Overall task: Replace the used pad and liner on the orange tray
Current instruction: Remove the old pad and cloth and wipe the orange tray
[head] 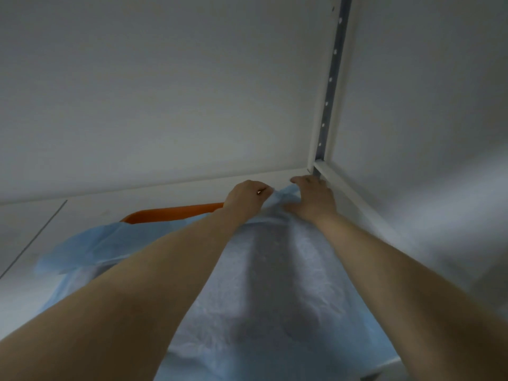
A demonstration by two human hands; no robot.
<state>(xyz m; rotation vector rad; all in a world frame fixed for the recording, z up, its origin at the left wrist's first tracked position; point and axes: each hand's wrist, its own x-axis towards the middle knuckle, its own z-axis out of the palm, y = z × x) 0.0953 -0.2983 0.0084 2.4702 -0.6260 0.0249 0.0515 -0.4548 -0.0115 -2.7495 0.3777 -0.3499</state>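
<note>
Pad [275, 284], pale blue and quilted, fills the near and middle of the scene. It is spread across the tray and runs from the near edge up to the far right corner. Its plain blue border is rumpled and folded over at the left, where it reaches past the tray's left corner. A dark shadow lies down the middle of the pad between the two forearms.

The white wall [165, 92] stands behind everything, and a second white wall closes the right side.

The white surface [82, 215] carries the tray. A thin dark seam crosses it at the far left.

A grey upright [330, 86] with a row of small holes rises in the far right corner, and a white rail runs from its foot towards the near right.

The tray [176, 211] is orange. Only its far rim and far left corner show, and the pad covers the rest.

The left grip [244, 199] is at the pad's far edge, with fingers curled and clamped on a raised fold of the blue border. The right grip [313, 199] lies on the pad's far right corner, just beside the foot of the upright. Its thumb points left and its fingers are bent away out of sight, so I cannot tell whether it is clamped on the pad or only pressing on it.
</note>
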